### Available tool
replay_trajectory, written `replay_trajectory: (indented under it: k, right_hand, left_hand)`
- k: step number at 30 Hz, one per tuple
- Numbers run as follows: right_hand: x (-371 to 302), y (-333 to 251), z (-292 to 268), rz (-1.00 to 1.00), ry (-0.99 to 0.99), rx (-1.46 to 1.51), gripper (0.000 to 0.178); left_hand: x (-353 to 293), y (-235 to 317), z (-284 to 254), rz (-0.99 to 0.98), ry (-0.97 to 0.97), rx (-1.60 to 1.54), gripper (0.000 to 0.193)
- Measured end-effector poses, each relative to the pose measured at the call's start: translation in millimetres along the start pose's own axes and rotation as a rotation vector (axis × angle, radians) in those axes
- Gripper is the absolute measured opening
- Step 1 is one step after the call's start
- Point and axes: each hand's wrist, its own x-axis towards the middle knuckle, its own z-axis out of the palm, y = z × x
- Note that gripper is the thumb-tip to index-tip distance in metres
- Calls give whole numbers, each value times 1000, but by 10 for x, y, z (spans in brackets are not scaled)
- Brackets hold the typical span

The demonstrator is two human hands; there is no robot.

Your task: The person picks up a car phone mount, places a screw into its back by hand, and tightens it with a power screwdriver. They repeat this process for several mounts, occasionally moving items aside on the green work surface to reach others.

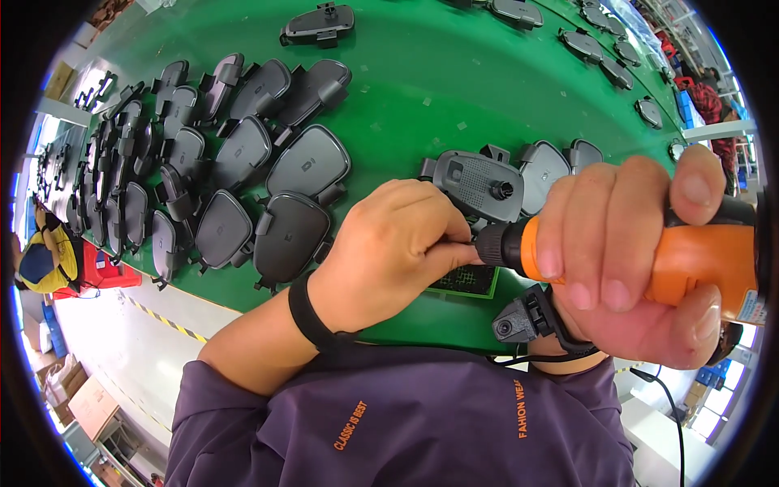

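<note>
My right hand (629, 243) is wrapped round the body of an orange and black power screwdriver (698, 256), held sideways with its black nose (499, 245) pointing left. The thumb and fingers of my left hand (393, 243) are pinched together right at the tip of that nose. Whatever small thing they pinch is hidden. Just beyond my hands a dark grey phone holder (477, 185) lies back side up, with a round black knob on it. Below the nose, a black piece with green edges (471, 280) on the table shows only in part.
Many dark phone holders (223, 229) cover the left of the green table (389, 105). More (542, 172) lie behind my hands, and another (320, 24) at the far side. A small camera (519, 321) is strapped at my right wrist. Another person (53, 260) is at the far left.
</note>
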Motion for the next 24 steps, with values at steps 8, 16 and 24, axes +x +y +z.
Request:
replay_trajectory:
  k: [8,16,24]
  right_hand:
    - [151,157,-73,26,-39,4,49]
    - [188,276,-53,72,-74,20,47]
    - [175,304,59,162,0,-82,43]
  left_hand:
    - [115,-103,93,18,119,109,45]
    - [120,-283,149,-112,51,68,61]
    - [117,-333,160,-151,56,26,55]
